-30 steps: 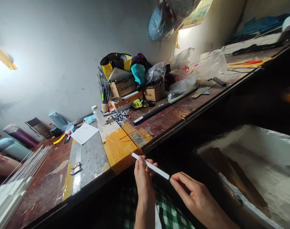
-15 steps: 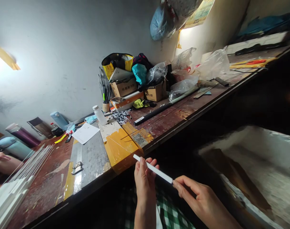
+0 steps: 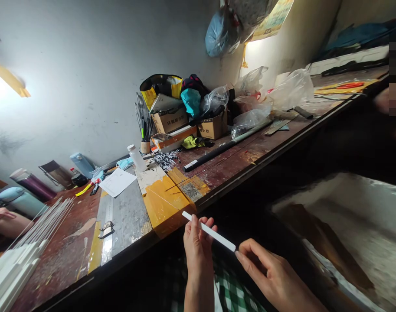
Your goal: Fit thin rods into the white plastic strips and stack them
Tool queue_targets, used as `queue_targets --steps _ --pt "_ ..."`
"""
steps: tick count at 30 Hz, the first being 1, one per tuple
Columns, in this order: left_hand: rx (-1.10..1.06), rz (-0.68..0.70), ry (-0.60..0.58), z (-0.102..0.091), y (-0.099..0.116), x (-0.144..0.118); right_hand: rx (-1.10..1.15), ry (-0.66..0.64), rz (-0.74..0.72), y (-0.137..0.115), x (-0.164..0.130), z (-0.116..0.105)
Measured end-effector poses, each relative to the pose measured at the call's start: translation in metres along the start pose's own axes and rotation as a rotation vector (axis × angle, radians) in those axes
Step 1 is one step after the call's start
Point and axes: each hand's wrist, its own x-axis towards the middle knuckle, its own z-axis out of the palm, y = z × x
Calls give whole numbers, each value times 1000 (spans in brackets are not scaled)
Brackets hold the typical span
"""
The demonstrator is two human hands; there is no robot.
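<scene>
A: What do the two hands hold?

B: Both hold one thin white stick (image 3: 209, 231). The left hand (image 3: 198, 247) grips it near the middle, fingers closed around it, and the right hand (image 3: 269, 273) pinches its lower end with the fingertips. The hands are apart, joined only by the stick.

A: Where is the stick?

B: In the air, just in front of the counter (image 3: 67, 255) edge, above a green checked cloth (image 3: 232, 292). It is tilted, the far end higher and close to the yellow taped patch (image 3: 163, 206).

A: What lies on the counter?

B: A metal ruler (image 3: 107, 232), a white paper sheet (image 3: 117, 182), a small white bottle (image 3: 135, 157), a long black rod (image 3: 217, 151) and cardboard boxes (image 3: 191, 123). At the far left another person's hand (image 3: 1, 214) rests near a bundle of thin white rods (image 3: 38, 229).
</scene>
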Motion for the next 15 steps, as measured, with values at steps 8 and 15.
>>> queue_targets --steps 8,15 --pt "20 20 8 1 -1 -6 207 -151 206 0 -1 2" --pt "18 21 21 -4 -1 -4 176 -78 99 4 -4 12"
